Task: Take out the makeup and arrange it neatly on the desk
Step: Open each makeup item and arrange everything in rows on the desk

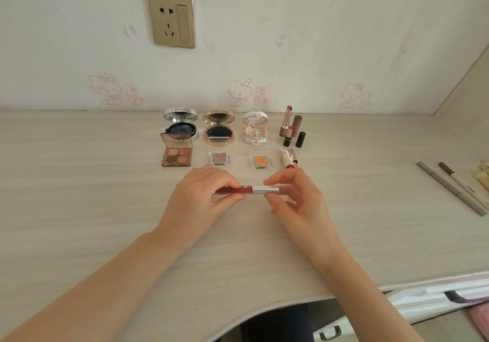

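While we hold the lip gloss (pixel 248 190) level and low over the desk (pixel 105 183), our left hand (pixel 203 193) pinches its red tube and our right hand (pixel 296 199) pinches the silver cap end. We would probably do best to keep the tube steady, twist only the cap, then set it down squarely beside the lipsticks (pixel 288 127), in line with the compacts (pixel 218 127) and eyeshadows (pixel 176 154).
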A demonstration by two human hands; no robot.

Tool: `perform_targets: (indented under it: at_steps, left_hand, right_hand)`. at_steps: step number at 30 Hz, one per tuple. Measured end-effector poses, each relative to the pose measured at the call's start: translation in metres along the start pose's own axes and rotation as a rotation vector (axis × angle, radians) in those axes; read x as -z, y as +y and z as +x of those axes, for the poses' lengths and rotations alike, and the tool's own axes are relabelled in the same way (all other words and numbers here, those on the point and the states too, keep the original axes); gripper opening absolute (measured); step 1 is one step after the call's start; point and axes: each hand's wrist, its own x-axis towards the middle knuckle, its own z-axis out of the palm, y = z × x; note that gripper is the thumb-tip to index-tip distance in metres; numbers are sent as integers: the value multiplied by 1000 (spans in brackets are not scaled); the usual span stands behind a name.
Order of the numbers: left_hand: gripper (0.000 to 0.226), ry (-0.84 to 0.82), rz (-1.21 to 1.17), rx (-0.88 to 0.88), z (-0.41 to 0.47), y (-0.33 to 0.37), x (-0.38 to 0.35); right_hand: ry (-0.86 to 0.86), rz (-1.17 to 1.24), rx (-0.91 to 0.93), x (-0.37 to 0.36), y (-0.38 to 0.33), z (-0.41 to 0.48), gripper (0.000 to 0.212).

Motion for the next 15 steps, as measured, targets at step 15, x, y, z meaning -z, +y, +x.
perform_targets:
  at_steps: [15]
  left_hand:
    - [18, -3, 34, 10, -1, 5, 0]
  right_hand:
    - [27, 3, -56, 0, 1, 0, 7]
